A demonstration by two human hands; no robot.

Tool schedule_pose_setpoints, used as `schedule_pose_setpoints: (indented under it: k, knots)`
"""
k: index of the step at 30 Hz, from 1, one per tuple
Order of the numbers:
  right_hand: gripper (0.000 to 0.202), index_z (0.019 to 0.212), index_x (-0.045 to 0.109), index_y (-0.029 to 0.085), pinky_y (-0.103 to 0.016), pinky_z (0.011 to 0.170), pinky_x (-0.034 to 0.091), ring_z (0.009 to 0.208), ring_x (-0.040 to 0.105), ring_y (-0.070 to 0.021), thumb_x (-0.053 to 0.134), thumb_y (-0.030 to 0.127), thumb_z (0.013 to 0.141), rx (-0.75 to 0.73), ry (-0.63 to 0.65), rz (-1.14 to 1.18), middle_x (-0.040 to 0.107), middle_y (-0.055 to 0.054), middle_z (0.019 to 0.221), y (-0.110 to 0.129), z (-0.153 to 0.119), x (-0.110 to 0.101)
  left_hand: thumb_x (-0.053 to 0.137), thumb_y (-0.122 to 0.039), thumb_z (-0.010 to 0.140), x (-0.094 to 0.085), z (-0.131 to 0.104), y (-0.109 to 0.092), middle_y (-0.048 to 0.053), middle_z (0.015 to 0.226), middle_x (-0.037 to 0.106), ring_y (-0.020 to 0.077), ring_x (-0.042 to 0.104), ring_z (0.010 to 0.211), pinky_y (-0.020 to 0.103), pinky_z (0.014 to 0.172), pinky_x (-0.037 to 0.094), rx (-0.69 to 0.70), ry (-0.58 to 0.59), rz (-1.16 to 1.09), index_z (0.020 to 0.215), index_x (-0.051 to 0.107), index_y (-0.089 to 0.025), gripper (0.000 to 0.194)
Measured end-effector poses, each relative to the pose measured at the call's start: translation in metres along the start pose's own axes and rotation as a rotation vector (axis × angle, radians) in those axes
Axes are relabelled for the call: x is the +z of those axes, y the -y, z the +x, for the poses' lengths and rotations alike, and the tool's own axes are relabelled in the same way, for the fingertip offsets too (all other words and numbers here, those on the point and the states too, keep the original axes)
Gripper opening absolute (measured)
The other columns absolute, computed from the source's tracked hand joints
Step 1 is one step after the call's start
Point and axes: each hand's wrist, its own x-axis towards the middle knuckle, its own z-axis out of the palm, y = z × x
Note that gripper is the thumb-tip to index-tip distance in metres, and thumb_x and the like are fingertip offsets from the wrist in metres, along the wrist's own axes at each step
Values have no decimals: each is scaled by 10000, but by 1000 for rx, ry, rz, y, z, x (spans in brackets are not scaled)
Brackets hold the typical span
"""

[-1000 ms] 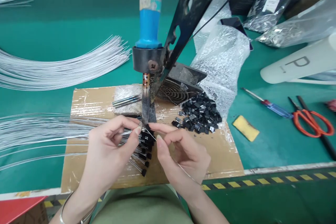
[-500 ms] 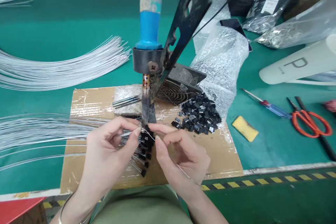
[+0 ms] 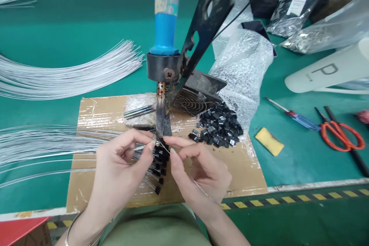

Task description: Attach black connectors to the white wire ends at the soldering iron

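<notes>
A blue-handled soldering iron (image 3: pixel 166 27) is clamped tip-down on a black metal stand (image 3: pixel 201 27). Right below its tip, my left hand (image 3: pixel 123 165) pinches a white wire, its end close to the iron. My right hand (image 3: pixel 201 173) is closed on a thin strand of solder wire (image 3: pixel 165 147), which runs up to the tip and trails across the palm. The small part at the tip is mostly hidden by my fingers. Under my hands lie several white wires with black connectors (image 3: pixel 157 190) on their ends, on a cardboard sheet (image 3: pixel 245 173).
Loose black connectors (image 3: pixel 220 125) are heaped right of a small fan (image 3: pixel 193 100), beside bubble wrap (image 3: pixel 239 73). A yellow sponge (image 3: pixel 269 141), a screwdriver (image 3: pixel 294 115) and orange-handled scissors (image 3: pixel 341 135) lie at right. White wire bundles (image 3: pixel 72 77) spread at left.
Almost nothing differs. Both hands hold the same pinch under the iron tip; the iron and stand appear shifted very slightly in view.
</notes>
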Motion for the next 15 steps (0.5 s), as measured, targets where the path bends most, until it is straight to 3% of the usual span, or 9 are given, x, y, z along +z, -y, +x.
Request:
schedule_pose_setpoints:
  k: [9, 15]
  knots:
    - [224, 854, 653, 231, -243, 946, 625, 1026, 826, -160, 715, 23, 908, -1, 2, 9, 849, -24, 1166, -2, -1, 0, 757, -187, 866, 0, 0, 1, -43, 843, 798, 123, 712, 730, 192, 591, 485, 16, -3, 0, 793, 771, -245, 95]
    - [220, 842, 659, 228, -238, 936, 627, 1011, 830, -160, 722, 28, 907, 5, -2, -1, 851, -26, 1149, -2, -1, 0, 745, -186, 867, 2, 1, 1, -38, 827, 795, 106, 645, 644, 208, 544, 438, 11, -2, 3, 767, 758, -237, 113]
